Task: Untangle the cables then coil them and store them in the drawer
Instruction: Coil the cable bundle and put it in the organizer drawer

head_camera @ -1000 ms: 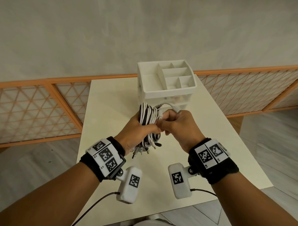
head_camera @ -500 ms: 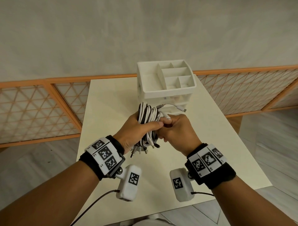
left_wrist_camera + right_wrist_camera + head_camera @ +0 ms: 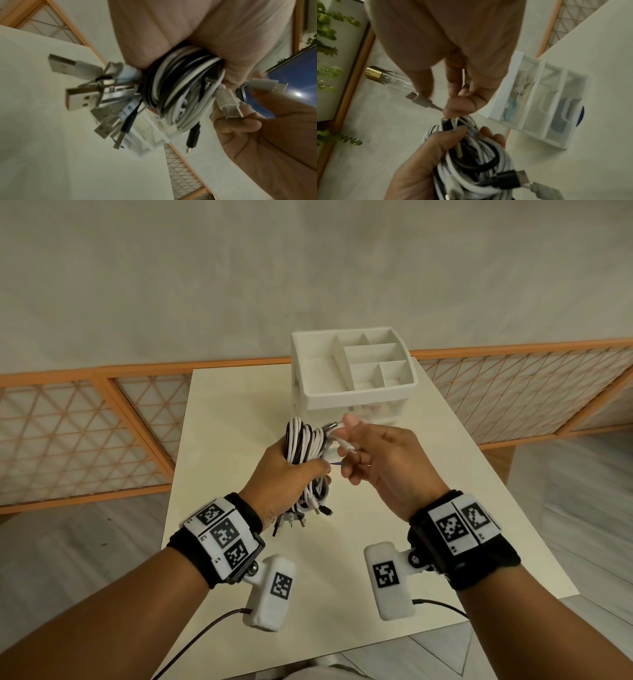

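From the head view, the left hand (image 3: 286, 477) has its grip wrapped round a bundle of white and black cables (image 3: 306, 445), held above the cream bench (image 3: 219, 419) just in front of the white drawer unit (image 3: 352, 371); the right hand (image 3: 383, 460) pinches a loose white cable end (image 3: 344, 444) beside the bundle. The left wrist view shows the coiled loops squeezed in the fist, with USB plugs (image 3: 80, 93) fanning out below. The right wrist view shows fingers (image 3: 458, 106) pinching a white strand above the bundle, the drawers behind them shut
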Demonstrator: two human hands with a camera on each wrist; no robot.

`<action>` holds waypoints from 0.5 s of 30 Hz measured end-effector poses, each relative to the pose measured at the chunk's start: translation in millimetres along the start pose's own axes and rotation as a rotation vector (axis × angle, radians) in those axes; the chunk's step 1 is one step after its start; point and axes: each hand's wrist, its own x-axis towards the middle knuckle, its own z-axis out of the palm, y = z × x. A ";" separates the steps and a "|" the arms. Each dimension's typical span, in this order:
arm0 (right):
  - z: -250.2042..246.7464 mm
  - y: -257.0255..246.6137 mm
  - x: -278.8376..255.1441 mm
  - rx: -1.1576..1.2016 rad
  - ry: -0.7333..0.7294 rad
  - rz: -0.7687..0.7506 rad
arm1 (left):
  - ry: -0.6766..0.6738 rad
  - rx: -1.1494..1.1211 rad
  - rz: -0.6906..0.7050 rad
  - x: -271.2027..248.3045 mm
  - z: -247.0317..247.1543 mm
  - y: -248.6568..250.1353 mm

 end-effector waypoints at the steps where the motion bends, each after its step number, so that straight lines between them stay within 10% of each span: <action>1: 0.5 0.4 0.1 -0.031 0.001 -0.018 | -0.009 -0.008 0.005 -0.1 0.6 -0.7; 15: 5.6 13.1 -0.8 -0.150 -0.011 -0.156 | -0.138 -0.130 -0.037 -10.8 3.9 7.2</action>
